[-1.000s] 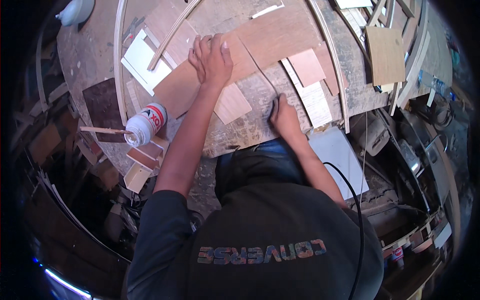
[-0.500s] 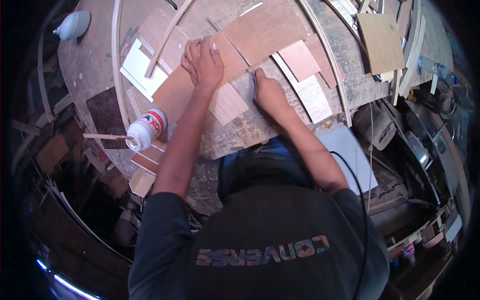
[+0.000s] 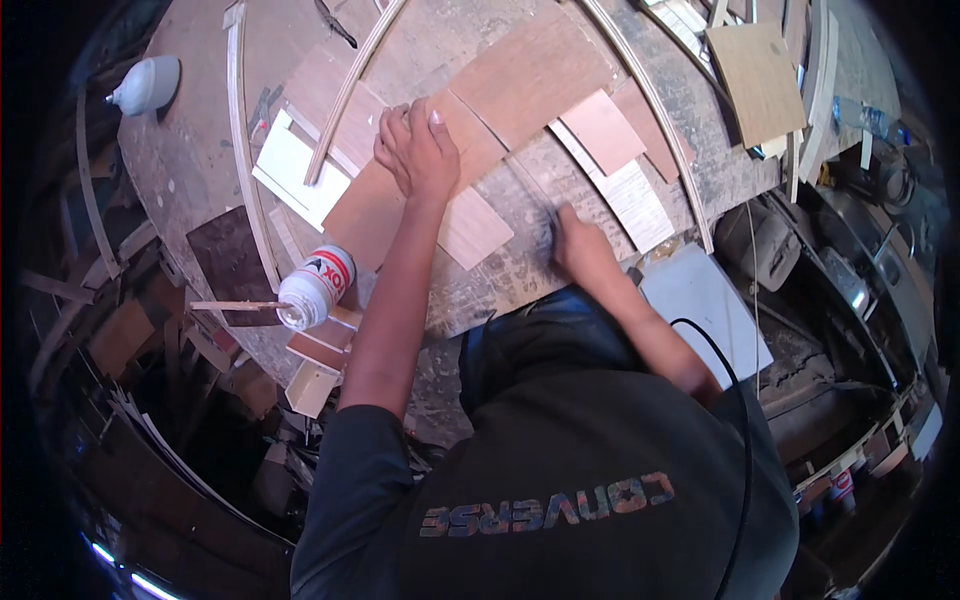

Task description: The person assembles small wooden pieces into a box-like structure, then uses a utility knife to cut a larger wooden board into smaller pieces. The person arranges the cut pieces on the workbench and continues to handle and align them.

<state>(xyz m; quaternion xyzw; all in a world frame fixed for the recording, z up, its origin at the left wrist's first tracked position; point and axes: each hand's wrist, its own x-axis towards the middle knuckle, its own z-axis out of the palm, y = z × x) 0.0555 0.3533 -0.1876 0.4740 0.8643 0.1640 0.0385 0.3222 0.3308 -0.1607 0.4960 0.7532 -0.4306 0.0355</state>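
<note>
My left hand [image 3: 418,150] presses down on a long brown plywood board [image 3: 540,70], its fingers apart and slightly bent. A dark straight line crosses the board to the right of that hand. At the near side of the board, my right hand [image 3: 582,245] is closed, its fingers blurred by motion. It grips what looks like a thin saw [image 3: 530,182], whose narrow blade runs from the fist toward the dark line. The saw's handle is hidden in the fist. A smaller plywood piece [image 3: 476,228] lies partly under the board, near my left forearm.
A white bottle with a stick [image 3: 318,287] stands at the bench's near left edge. Another white bottle [image 3: 150,85] lies far left. Curved wood strips [image 3: 240,130], a white panel [image 3: 300,170], a pinkish piece [image 3: 603,132] and a plywood square [image 3: 757,85] lie around the bench.
My right hand has pulled back toward me and to the right, drawing the thin blade out along the line. My left hand stays on the board. The whole view has shifted slightly.
</note>
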